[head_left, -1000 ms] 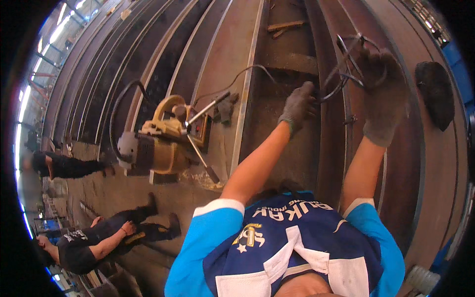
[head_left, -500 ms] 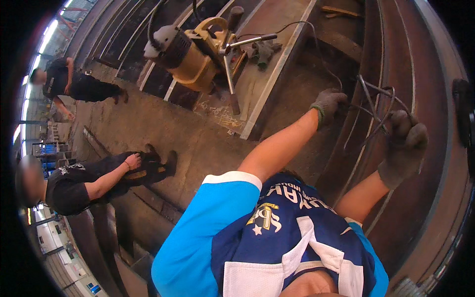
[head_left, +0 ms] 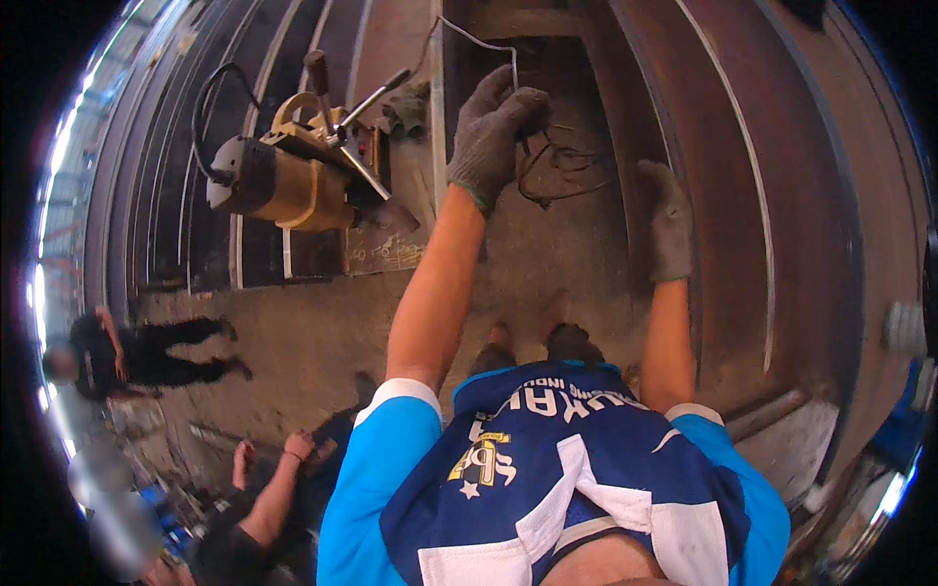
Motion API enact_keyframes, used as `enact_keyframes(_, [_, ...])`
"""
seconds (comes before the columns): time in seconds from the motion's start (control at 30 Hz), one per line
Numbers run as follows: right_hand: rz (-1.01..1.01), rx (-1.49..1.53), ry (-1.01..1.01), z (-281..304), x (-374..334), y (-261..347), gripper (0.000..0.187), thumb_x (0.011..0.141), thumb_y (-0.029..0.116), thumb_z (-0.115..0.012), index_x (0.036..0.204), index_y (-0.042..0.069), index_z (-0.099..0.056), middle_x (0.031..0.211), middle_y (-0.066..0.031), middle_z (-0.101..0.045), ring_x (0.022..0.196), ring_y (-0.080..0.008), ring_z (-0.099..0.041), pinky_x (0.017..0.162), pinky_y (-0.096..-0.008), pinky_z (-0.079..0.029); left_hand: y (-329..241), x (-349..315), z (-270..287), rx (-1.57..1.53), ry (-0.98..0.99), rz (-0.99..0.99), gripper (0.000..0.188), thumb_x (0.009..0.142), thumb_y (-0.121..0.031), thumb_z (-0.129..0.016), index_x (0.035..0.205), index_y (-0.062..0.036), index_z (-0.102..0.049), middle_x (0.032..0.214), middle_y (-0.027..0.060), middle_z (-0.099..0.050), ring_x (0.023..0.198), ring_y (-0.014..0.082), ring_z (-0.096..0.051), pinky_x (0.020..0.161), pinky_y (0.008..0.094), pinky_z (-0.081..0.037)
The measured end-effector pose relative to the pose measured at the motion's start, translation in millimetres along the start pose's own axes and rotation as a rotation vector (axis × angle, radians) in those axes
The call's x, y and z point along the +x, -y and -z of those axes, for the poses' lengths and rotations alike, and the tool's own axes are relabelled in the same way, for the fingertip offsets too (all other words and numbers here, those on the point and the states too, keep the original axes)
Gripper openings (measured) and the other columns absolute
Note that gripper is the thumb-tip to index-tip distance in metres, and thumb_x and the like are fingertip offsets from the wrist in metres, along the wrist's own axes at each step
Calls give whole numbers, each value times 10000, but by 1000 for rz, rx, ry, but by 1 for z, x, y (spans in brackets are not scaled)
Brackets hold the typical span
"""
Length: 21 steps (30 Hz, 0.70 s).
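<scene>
My left hand (head_left: 496, 127), in a grey work glove with a green cuff, is closed round a dark power cable (head_left: 514, 63). From there the cable runs up and left over a steel beam's edge toward a yellow and grey magnetic drill (head_left: 283, 181). Loose loops of cable (head_left: 565, 174) show in the gap below and right of this hand; whether they hang or rest on something, I cannot tell. My right hand (head_left: 670, 225), gloved too, is beside the dark steel beam to the right, fingers extended and nothing in it.
Long steel beams (head_left: 723, 88) lie to the left and right of the gap. Crumpled greenish cloth or gloves (head_left: 405, 112) lie by the drill, near metal shavings (head_left: 386, 249). Two people, one farther off (head_left: 156, 356) and one nearer (head_left: 259, 518), are at the left.
The view has turned. My right hand has let go of the cable loops, which are now lower in the gap. My left hand, still on the cable, is nearer the drill's beam.
</scene>
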State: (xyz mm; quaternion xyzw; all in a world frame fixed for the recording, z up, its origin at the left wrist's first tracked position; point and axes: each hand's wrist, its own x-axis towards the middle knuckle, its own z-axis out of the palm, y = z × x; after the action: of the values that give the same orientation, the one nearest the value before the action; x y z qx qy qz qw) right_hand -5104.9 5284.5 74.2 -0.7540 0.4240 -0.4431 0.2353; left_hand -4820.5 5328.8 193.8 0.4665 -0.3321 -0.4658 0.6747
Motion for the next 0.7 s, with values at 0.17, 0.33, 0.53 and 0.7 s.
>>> enact_keyframes(0.17, [-393, 949, 1, 5, -52, 53, 427, 1089, 187, -503, 1476, 33, -594, 1357, -119, -715, 1242, -219, -665, 1035, -350, -529, 27, -88, -13, 46, 215, 1, 611, 986, -127, -708, 1531, 51, -497, 1187, 103, -740, 1057, 157, -702, 931, 314, -572])
enact_keyframes(0.33, [-653, 823, 103, -33, -132, 67, 470, 1103, 217, -494, 1536, 46, -551, 1383, -123, -707, 1214, -207, -670, 992, -358, -542, 67, -151, -12, -332, 196, 244, 509, 1023, -150, -681, 1465, 57, -538, 1144, 106, -734, 1025, 162, -703, 920, 320, -573])
enact_keyframes(0.53, [-553, 440, 425, -33, -285, -7, 535, 1116, 361, -484, 1509, 8, -574, 1461, -162, -631, 1393, -260, -566, 1200, -404, -419, 34, -71, -26, -337, 402, -209, 280, 1067, -192, -621, 1286, -18, -609, 1095, 90, -722, 1017, 238, -714, 883, 374, -580])
enact_keyframes(0.7, [-924, -22, 260, 45, -419, -59, 447, 1100, 331, -478, 1356, 7, -651, 1283, -157, -695, 1226, -266, -634, 1073, -413, -475, -19, 47, -23, -110, 553, -239, 442, 1056, -429, -619, 1235, -30, -687, 1184, 137, -703, 1051, 280, -653, 1020, 471, -525])
